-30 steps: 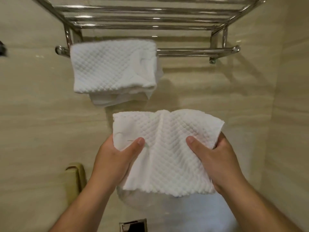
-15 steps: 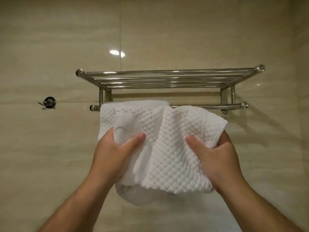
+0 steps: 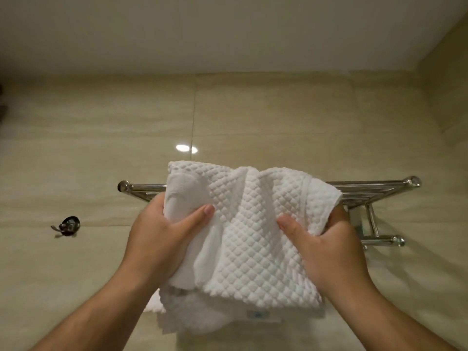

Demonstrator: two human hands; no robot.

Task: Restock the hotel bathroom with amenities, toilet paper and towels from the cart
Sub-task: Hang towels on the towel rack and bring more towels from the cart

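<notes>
Here one white waffle towel (image 3: 253, 236) is held up before the single chrome rack (image 3: 374, 191), covering most of its bars; more white cloth (image 3: 192, 315) hangs below, and I cannot tell if that is a second towel. Two hands clamp it between them, the left hand (image 3: 162, 239) on its left edge, the right hand (image 3: 331, 249) on its right, thumbs across the front. One dark hook (image 3: 67, 225) sits on the wall (image 3: 278, 110), well left.

You've got a white waffle-textured cloth towel (image 3: 255, 231), polished chrome metal rack (image 3: 374, 190), glossy smooth beige wall tiles (image 3: 278, 117).
</notes>
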